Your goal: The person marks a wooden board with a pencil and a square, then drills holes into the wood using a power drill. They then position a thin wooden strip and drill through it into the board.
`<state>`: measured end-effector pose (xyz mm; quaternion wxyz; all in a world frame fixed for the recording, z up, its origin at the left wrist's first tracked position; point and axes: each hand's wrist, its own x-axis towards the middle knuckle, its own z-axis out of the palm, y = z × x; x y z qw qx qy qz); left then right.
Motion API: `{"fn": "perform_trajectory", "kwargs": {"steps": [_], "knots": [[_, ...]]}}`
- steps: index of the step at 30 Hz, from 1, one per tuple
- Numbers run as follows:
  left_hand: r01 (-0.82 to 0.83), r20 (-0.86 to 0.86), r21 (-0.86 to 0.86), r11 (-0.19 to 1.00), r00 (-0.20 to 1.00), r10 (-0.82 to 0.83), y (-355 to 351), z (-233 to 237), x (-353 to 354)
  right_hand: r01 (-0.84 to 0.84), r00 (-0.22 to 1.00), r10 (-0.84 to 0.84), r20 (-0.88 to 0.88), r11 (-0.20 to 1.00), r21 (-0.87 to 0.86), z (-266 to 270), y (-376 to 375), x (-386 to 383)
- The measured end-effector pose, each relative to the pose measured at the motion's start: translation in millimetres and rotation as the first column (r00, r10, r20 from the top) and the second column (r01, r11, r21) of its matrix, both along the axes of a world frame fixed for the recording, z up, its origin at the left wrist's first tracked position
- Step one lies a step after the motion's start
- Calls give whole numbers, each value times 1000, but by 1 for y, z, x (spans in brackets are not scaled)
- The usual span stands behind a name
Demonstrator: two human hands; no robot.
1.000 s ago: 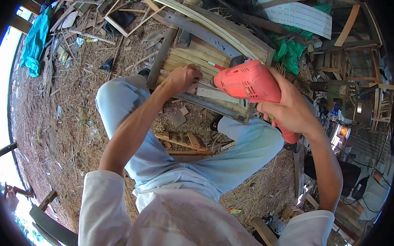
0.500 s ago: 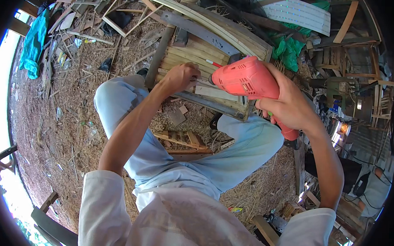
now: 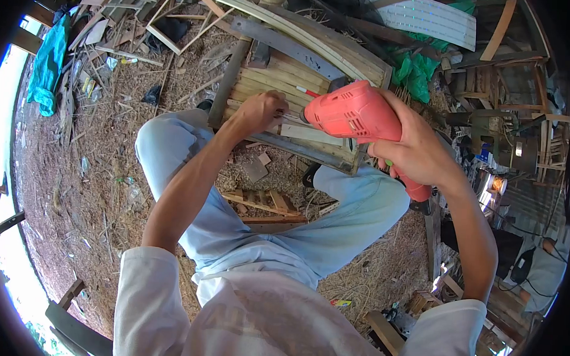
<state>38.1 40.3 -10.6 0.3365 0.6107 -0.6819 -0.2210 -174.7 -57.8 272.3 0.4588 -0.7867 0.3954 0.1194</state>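
Observation:
My right hand (image 3: 413, 145) is wrapped round the handle of a red power drill (image 3: 358, 111), whose chuck points left. Close to the chuck, my left hand (image 3: 261, 112) is closed, its fingertips pinched at the front of the drill; what they hold is too small to make out. Both hands are above a low wooden bench (image 3: 311, 152) with a slatted top, standing between my legs. A pale wood strip (image 3: 312, 134) lies on the bench below the drill. Just beyond the drill is a red-and-white pen-like stick (image 3: 308, 91).
A long curved wood strip (image 3: 285, 19) and a grey board (image 3: 291, 46) cross the bench's far side. Wood scraps (image 3: 133, 3) and shavings cover the ground. Green plastic (image 3: 420, 76) lies at the back right. Another person (image 3: 544, 278) is at the far right. A small slatted wooden piece (image 3: 265, 202) lies between my legs.
Both hands and the drill stay almost in place; the whole view has shifted very slightly. The person at the far right has moved a little.

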Motion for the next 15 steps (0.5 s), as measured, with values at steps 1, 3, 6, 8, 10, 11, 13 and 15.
{"fn": "perform_trajectory", "kwargs": {"steps": [1, 3, 6, 8, 10, 11, 13, 15], "knots": [[-1, 0, -1, 1000, 1000, 1, 0, 0, 0, 4, 1000, -4, 1, 1000, 3, 0, 0, 0], [-5, 8, 16, 1000, 1000, 5, 0, -1, 0, 2, 1000, -2, 6, 1000, 7, -1, 0, 0], [-4, -5, 35, 999, 1000, 4, 0, -1, 0, -4, 1000, 4, 5, 1000, 5, 1, -1, 1], [-7, 0, 33, 999, 1000, 7, 0, -1, 0, -8, 1000, 8, 2, 1000, 1, 1, -1, 1], [-10, 3, 31, 999, 1000, 10, 0, 1, 0, -5, 1000, 5, 4, 1000, 4, -1, -2, 0], [-10, -3, 27, 1000, 1000, 10, 0, 1, -1, -4, 1000, 4, 3, 1000, 3, -1, -2, 0], [-12, -7, 24, 1000, 1000, 12, 0, 3, -1, -19, 1000, 19, 12, 1000, 0, -2, -2, -1], [-4, 6, 18, 1000, 1000, 4, 1, 4, 0, -26, 1000, 26, 12, 1000, -7, -1, -1, -1]]}}
